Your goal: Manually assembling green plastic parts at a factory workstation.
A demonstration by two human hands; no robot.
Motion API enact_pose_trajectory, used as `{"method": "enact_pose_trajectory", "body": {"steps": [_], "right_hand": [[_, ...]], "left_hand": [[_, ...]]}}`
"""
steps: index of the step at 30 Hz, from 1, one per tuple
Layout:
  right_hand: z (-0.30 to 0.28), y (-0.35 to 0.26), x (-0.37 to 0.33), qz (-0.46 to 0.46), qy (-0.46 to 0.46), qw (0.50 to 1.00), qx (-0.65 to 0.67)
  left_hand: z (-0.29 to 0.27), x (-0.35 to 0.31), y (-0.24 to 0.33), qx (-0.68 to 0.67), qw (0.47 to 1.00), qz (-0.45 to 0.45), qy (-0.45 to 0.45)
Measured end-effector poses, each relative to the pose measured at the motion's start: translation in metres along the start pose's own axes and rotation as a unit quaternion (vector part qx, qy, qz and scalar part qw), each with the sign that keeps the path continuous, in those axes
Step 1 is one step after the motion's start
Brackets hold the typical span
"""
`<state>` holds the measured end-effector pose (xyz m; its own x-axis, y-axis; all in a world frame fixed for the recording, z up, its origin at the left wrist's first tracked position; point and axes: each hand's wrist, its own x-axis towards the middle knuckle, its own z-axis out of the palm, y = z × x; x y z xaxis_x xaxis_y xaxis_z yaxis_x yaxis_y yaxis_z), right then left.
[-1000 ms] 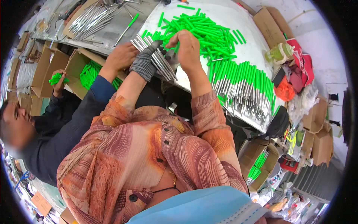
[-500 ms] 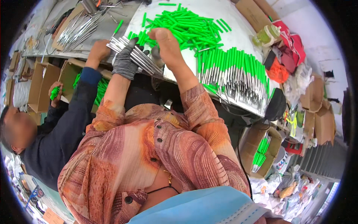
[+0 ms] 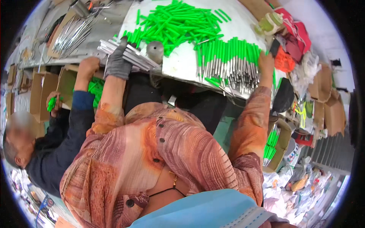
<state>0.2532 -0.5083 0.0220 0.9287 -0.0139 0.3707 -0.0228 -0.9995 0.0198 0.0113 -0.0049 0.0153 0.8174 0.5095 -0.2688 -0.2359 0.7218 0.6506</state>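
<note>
1. Just left of the metal cylinder [image 3: 156,56], the gloved left hand [image 3: 118,63] is closing its thumb and fingers around a bundle of bare metal rods [image 3: 140,60]. The rods are looking silvery, slim and straight, and are lying slantwise across the grip with no green on their visible lengths.
2. Well to the right of the cylinder, the bare right hand [image 3: 265,64] is reaching to the end of a row of green-sleeved rods [image 3: 229,57]. Its fingers are partly hiding, so I cannot tell how far it is opening or whether it is gripping one.
3. That row is lying right of the cylinder on the white counter [image 3: 175,65], green ends pointing away, shiny tips pointing toward the person, some tips overlapping untidily. These rods are seemingly counting as done, as are those filling a cardboard box [image 3: 283,147], nearer and farther right than the cylinder.
4. Beyond the cylinder, a pile of loose green tubes [image 3: 171,24] is sprawling, bright and jumbled; with the bare bundle, it is suggesting that plenty is remaining.
5. Farther left of the cylinder, another heap of bare rods [image 3: 71,37] is lying unsleeved.
</note>
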Motion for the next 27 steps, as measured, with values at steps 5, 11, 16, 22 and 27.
{"method": "enact_pose_trajectory", "body": {"steps": [5,11,16,22,27], "right_hand": [[-0.052,-0.155,-0.046,-0.096,0.038,0.987,0.126],[-0.028,-0.343,-0.088,-0.417,0.032,0.805,0.420],[-0.003,-0.413,-0.093,-0.500,0.056,0.803,0.320],[0.021,-0.384,-0.111,-0.493,-0.002,0.850,0.185],[0.018,-0.328,-0.125,-0.441,0.015,0.863,0.246]], "left_hand": [[-0.024,-0.014,0.028,-0.004,0.996,0.073,0.046],[-0.012,-0.021,0.025,-0.006,0.997,0.076,0.033],[-0.006,-0.033,0.026,-0.015,0.996,0.071,0.051],[0.001,-0.036,0.026,0.026,0.992,0.093,0.077],[-0.005,-0.028,0.026,0.022,0.987,0.136,0.077]]}}
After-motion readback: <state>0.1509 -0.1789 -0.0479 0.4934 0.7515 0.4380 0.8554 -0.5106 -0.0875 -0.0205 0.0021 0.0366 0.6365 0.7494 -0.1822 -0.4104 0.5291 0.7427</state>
